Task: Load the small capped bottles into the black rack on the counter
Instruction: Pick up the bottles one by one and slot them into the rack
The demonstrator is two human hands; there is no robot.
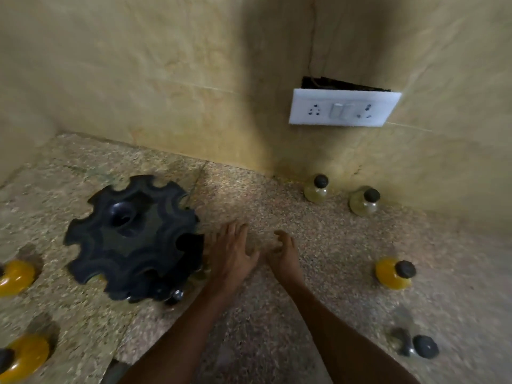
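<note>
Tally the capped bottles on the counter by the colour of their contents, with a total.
Orange-yellow bottles: 3
Pale yellow-green bottles: 2
Dark or clear bottle, contents unclear: 1
Total: 6, all outside the black rack

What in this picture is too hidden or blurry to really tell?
- Two yellow bottles, head view: cut off by the left edge, so their caps barely show.
- Black rack: its near slots are in shadow; something shiny sits at its front edge, but motion blur hides what.
- Dark bottle near the lower right: smeared by blur, contents unclear.
- Wall socket: the dark gap behind its plate is unreadable.
</note>
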